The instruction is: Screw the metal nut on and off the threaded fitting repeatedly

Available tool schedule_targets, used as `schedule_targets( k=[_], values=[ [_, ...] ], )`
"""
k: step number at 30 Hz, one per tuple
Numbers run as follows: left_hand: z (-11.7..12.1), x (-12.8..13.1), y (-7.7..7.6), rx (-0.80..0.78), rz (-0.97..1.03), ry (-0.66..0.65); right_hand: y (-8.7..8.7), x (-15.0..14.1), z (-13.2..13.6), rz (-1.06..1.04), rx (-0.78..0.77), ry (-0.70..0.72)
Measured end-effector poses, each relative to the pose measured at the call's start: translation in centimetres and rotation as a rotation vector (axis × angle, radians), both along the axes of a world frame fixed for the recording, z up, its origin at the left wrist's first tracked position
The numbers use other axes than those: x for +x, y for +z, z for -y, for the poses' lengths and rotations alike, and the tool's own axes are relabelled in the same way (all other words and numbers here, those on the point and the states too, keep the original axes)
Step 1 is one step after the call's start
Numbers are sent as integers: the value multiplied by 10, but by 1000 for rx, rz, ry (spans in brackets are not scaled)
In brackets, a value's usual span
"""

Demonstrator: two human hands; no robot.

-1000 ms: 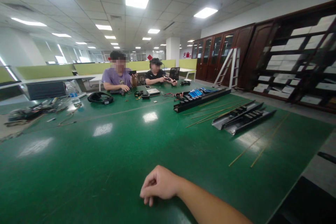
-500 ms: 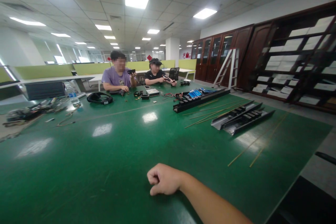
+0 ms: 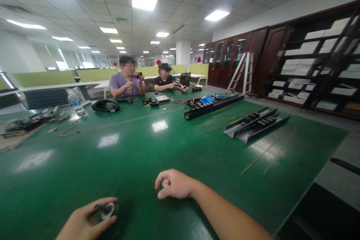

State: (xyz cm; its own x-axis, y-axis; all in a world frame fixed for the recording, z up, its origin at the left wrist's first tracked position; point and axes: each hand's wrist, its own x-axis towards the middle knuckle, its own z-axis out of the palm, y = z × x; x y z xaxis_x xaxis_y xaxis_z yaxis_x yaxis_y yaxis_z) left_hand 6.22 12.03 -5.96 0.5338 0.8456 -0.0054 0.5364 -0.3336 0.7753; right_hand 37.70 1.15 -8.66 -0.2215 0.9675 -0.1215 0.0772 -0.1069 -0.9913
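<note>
At the lower left, my left hand (image 3: 87, 219) grips a small round black part (image 3: 108, 210) with a pale ring on its face; blur hides what kind it is. The part is held between thumb and fingers, just over the green tabletop (image 3: 135, 157). My right hand (image 3: 176, 184) hovers near the table's front middle, loosely curled. A gap shows between its thumb and index finger, and I see nothing in it. The two hands are apart.
Black metal channels (image 3: 258, 124) and thin brass-coloured rods (image 3: 253, 153) lie to the right. A longer channel (image 3: 213, 108) carries blue packets. Across the table sit two people (image 3: 128, 80) handling dark devices. A black headset (image 3: 105, 106) and tangled cables (image 3: 30, 120) lie left.
My left hand has come into view from below with the round black part. My right hand has risen slightly and its fingers have loosened. The person in purple has raised a hand.
</note>
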Motion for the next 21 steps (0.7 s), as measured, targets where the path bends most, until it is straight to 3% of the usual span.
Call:
schedule_targets(
  k=[3, 7, 10, 14, 21],
  values=[
    [14, 53, -4, -85, 43, -198, 2, 0, -1, 13, 46, -53],
    [33, 90, -13, 46, 39, -240, -1, -4, -3, 69, 96, -99],
    [37, 86, -22, 242, 51, -201, -2, -9, -1, 131, 139, -79],
    [38, 72, -28, 411, 79, -263, 0, -14, 5, 251, 218, -60],
    [39, 77, -26, 476, 146, -333, 0, -21, 8, 566, 442, -79]
  ],
)
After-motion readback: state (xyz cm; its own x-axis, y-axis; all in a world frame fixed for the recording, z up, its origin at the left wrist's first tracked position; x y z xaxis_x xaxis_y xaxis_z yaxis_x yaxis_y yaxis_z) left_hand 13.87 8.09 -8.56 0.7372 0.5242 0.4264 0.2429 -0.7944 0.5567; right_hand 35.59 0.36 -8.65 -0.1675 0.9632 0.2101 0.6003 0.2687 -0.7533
